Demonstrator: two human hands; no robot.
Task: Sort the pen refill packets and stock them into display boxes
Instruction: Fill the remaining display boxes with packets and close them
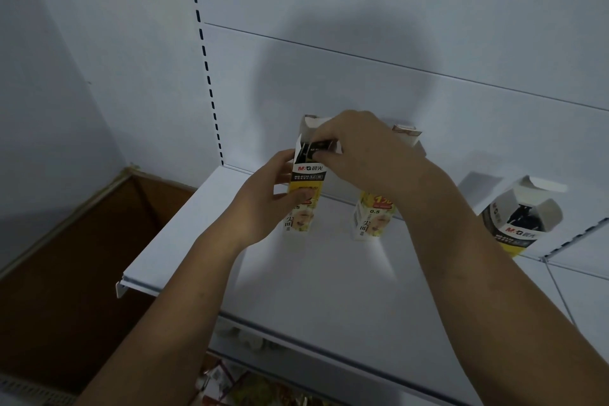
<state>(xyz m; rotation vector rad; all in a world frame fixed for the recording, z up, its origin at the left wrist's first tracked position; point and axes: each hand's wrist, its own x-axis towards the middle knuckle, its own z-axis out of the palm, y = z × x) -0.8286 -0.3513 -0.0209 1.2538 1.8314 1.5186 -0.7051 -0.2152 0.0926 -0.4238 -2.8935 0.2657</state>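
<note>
In the centre of the frame, the left hand [263, 194] grips a tall display box [304, 175], thumb across its printed front and fingers curled round its left side, steadying it on the white shelf [296, 273]. The box stands nearly upright, its long axis running top to bottom of the frame, with the open mouth uppermost. The right hand [359, 148] reaches in from the right above that mouth, its fingers pinched narrow on a dark refill packet [318, 146] that sits at the opening, directly under the fingertips. The coming move looks like a straight push down along the box's axis, and the right hand is the nearer for it. The raised back flap and the back panel [395, 82] close off the upper side; the room lies toward the lower frame. A second box [374, 214] stands under the right wrist and could be knocked. A third box [517, 224] leans at the right edge; a brown carton [82, 241] sits lower left
</note>
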